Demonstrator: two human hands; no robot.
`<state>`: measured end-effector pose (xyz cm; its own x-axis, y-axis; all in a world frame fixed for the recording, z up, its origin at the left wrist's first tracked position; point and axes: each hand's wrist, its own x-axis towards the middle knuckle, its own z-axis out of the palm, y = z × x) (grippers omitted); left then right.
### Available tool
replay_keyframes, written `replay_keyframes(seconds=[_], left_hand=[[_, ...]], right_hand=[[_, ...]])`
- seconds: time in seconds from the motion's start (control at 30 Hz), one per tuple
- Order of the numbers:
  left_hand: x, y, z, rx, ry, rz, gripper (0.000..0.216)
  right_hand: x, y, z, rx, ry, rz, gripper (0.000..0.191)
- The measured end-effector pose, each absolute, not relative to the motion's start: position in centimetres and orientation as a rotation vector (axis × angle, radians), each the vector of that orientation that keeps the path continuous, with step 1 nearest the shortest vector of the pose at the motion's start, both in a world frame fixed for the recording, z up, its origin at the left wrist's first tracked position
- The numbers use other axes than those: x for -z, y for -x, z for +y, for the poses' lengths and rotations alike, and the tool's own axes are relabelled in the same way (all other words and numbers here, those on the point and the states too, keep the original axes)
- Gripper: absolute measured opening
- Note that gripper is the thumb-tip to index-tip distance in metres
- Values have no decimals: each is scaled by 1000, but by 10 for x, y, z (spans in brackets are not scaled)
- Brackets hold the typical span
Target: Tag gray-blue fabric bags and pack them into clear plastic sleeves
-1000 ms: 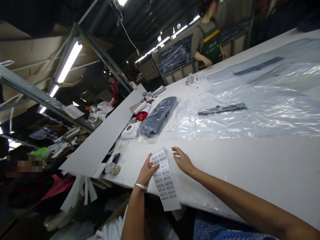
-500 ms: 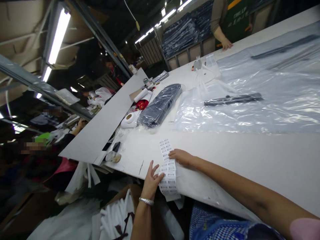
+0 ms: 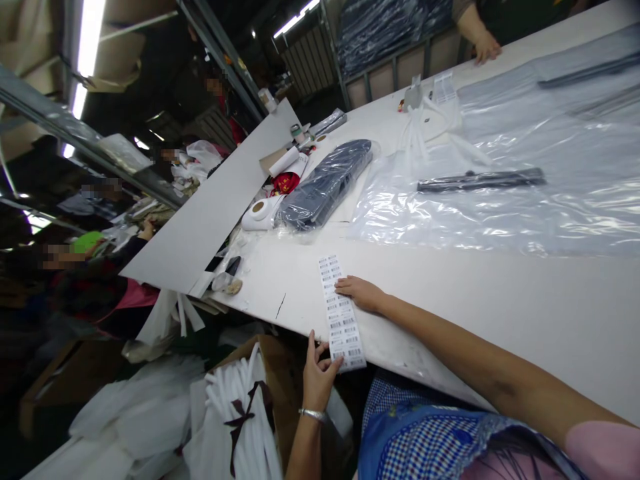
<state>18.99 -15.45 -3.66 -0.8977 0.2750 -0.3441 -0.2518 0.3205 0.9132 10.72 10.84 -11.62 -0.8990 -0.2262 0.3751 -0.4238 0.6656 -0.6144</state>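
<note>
A strip of white barcode labels lies on the white table and runs to its front edge. My left hand, with a silver bangle at the wrist, pinches the strip's lower left side at the table edge, thumb on top. My right hand lies flat, its outstretched fingertips resting on the strip's right side higher up. Behind the strip sits a dark item folded in clear plastic.
Clear plastic sheeting covers the table's right part, with a dark rolled bundle on it. A white label roll stands at the left. Below, a cardboard box holds white tubes. A co-worker's hand rests on the far edge.
The strip now lies straighter, and its lower end has come up to the table edge. My left hand has closed its thumb on it. My right hand stays on the strip. The view has tilted down.
</note>
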Motion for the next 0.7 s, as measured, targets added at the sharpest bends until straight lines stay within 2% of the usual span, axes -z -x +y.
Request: replay_keyframes(seconds=[0.13, 0.33, 0.47, 0.7], left_hand=[[22, -190, -157, -1669, -27, 2027, 115], [-16, -150, -133, -1857, -117, 2063, 82], [-27, -111, -104, -1918, -93, 2148, 74], [-8, -49, -67, -1960, 34, 2076, 53]], right_hand=[[118, -107, 108, -1035, -541, -2624, 46], [116, -109, 109, -1015, -567, -2626, 59], [112, -113, 108, -1015, -572, -2621, 61], [99, -119, 106, -1150, -526, -2565, 45]])
